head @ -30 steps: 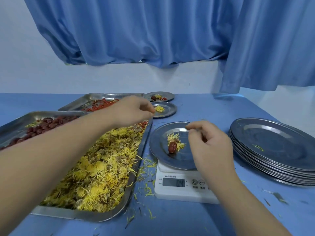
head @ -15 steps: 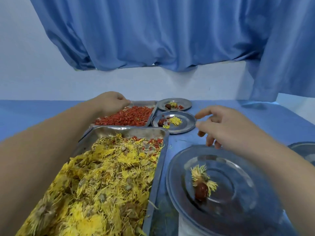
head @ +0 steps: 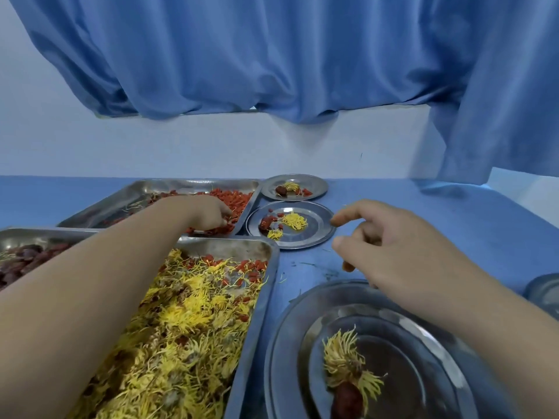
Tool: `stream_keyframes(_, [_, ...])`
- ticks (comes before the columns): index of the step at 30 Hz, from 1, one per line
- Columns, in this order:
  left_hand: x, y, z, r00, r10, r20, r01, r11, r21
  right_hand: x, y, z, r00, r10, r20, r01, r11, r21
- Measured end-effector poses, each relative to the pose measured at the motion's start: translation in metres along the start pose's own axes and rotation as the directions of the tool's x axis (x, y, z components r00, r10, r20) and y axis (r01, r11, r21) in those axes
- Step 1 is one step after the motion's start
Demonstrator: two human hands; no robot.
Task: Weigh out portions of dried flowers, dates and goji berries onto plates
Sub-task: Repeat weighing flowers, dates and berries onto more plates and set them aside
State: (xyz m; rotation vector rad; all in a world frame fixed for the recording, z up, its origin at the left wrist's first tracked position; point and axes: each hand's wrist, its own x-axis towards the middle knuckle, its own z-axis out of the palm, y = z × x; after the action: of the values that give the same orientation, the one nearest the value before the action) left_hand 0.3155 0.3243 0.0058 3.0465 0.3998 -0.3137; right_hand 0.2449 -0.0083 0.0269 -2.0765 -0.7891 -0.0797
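We have our left hand (head: 208, 214) down in the goji berries (head: 239, 198), at the near right corner of the far tray (head: 193, 183). Its fingers curl into the heap with the tips buried, so we cannot tell whether they have pinched any berries yet. Our right hand (head: 399, 249) hovers above the table (head: 438, 213), fingers loosely curled and apart, holding nothing that we can see.

The plate being filled (head: 279, 343) lies at the bottom right of the view, close to our body. It carries one dried flower (head: 341, 358) touching a date (head: 348, 400), and no berries so far, so we judge the goji step to be the one in hand.

What matters next is direction. From the left hand, that plate lies back toward us and off to the right, past the far right corner of the flower tray (head: 273, 267). The right hand is nearer the plate (it hangs just beyond its far rim), but the left hand is the one at the berries. Two filled plates (head: 320, 237) sit just right of the goji tray, and a loose berry could easily drop onto them.
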Motion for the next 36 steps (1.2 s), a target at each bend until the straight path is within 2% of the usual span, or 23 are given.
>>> stream_keyframes(4, [0.001, 0.007, 0.006, 0.994, 0.016, 0.106, -0.018, 1.000, 0.017, 0.001, 0.001, -0.003, 1.000, -0.015, -0.020, 0.015, 1.000, 0.013])
stream_keyframes(9, [0.002, 0.012, 0.001, 1.000, 0.027, -0.013, -0.026, 0.996, 0.088, 0.000, 0.001, -0.002, 0.999, -0.030, -0.016, 0.030, 1.000, -0.006])
stream_keyframes(16, [0.001, 0.014, 0.003, 0.993, 0.000, -0.115, 0.000, 1.000, 0.001, 0.000, -0.003, -0.003, 0.995, -0.099, -0.008, 0.099, 0.992, -0.073])
stream_keyframes(22, [-0.007, 0.021, -0.009, 0.972, 0.023, -0.236, -0.037, 0.998, -0.054, 0.000, -0.005, -0.007, 0.993, -0.116, -0.030, 0.114, 0.991, -0.072])
stream_keyframes(26, [-0.009, 0.018, -0.010, 0.954, -0.012, -0.301, -0.032, 0.989, -0.142, 0.000, -0.007, -0.010, 0.992, -0.118, -0.037, 0.116, 0.992, -0.045])
stream_keyframes(31, [-0.012, 0.014, -0.006, 0.951, -0.089, -0.296, -0.007, 0.952, -0.307, -0.001, -0.004, -0.011, 0.990, -0.135, -0.030, 0.131, 0.984, -0.117])
stream_keyframes(36, [-0.015, 0.012, -0.008, 0.938, -0.122, -0.324, 0.010, 0.946, -0.325, -0.001, -0.003, -0.009, 0.991, -0.134, -0.005, 0.132, 0.984, -0.123])
